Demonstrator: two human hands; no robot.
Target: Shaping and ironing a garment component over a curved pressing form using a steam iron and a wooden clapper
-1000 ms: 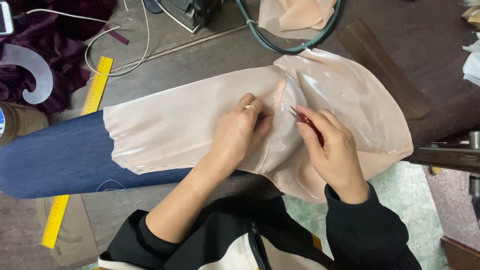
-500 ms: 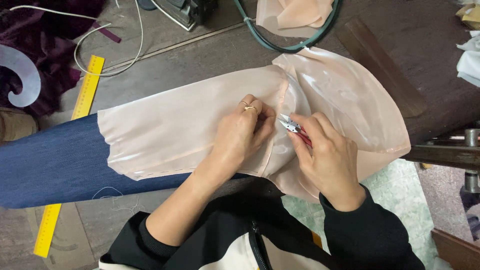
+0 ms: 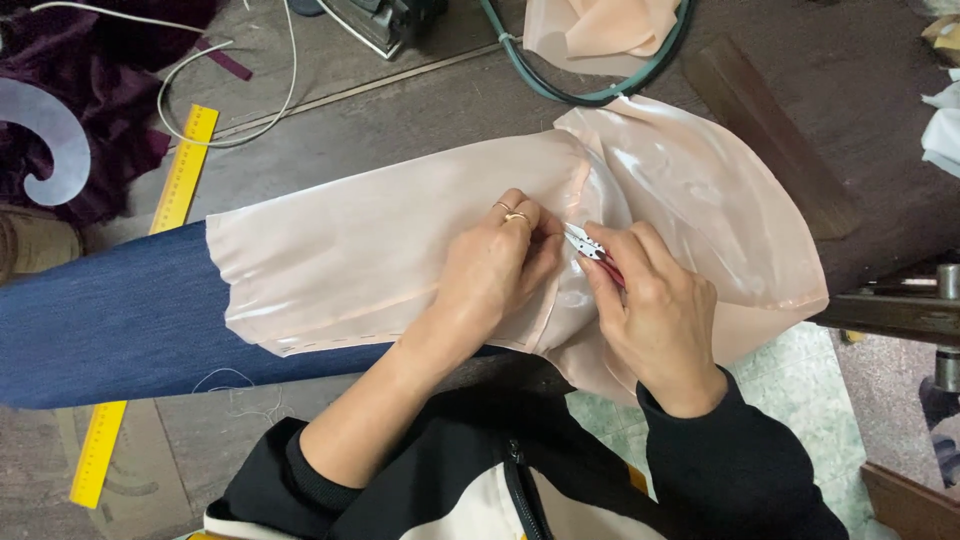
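A shiny peach satin fabric piece point(image 3: 380, 240) lies over a long blue denim-covered sleeve board point(image 3: 110, 320) on the work table. My left hand point(image 3: 495, 270), with rings on two fingers, presses and pinches the fabric at its seam. My right hand point(image 3: 655, 310) holds small red-handled thread snips point(image 3: 590, 248), their metal tips at the seam right beside my left fingertips. The fabric bunches into folds to the right of both hands.
A yellow ruler point(image 3: 150, 270) runs under the blue board at the left. A white cord point(image 3: 230, 95), a grey french curve point(image 3: 45, 135) on dark purple cloth, an iron point(image 3: 385, 20), a green hose point(image 3: 590, 90) and more peach cloth point(image 3: 600, 25) lie at the back.
My right hand has brought the snips left and down to the seam, close against my left fingertips. The left hand has stayed pressed on the fabric.
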